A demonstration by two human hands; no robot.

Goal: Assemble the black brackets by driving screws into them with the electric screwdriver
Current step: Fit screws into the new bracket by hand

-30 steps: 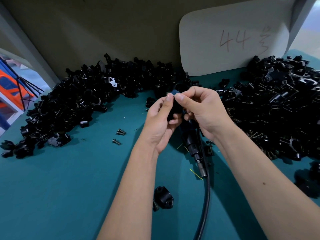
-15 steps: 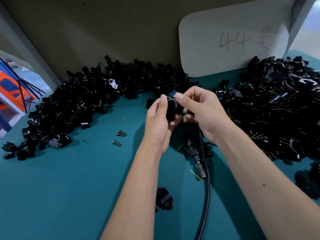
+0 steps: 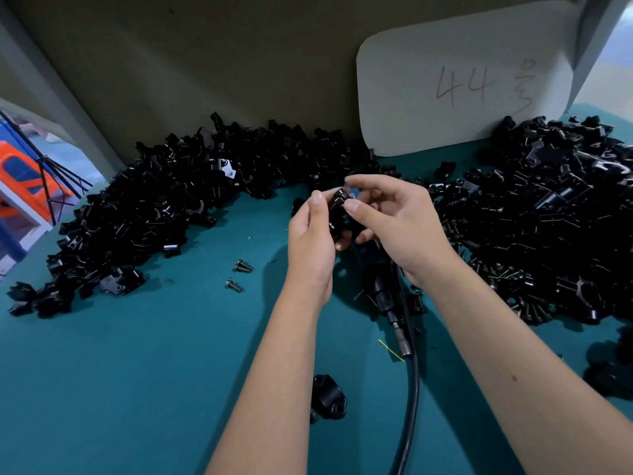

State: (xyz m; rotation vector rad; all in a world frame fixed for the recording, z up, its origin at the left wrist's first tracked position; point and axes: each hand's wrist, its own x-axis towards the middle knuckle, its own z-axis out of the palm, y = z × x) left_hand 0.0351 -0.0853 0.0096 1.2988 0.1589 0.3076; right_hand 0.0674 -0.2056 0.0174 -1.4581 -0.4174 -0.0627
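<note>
The left hand (image 3: pixel 313 241) grips the black bracket (image 3: pixel 337 209) upright above the counter (image 3: pixel 137 371), the right hand (image 3: pixel 394 217) pinches at its top, and the electric screwdriver (image 3: pixel 387 296) lies below, nearer the right hand.

Two bracket heaps (image 3: pixel 164 214) (image 3: pixel 548 234), two loose screws (image 3: pixel 242 267) (image 3: pixel 234 286), one screwdriver (image 3: pixel 387 296)

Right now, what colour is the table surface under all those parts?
Teal, a dark blue-green; the table surface shows best in the head view.
</note>
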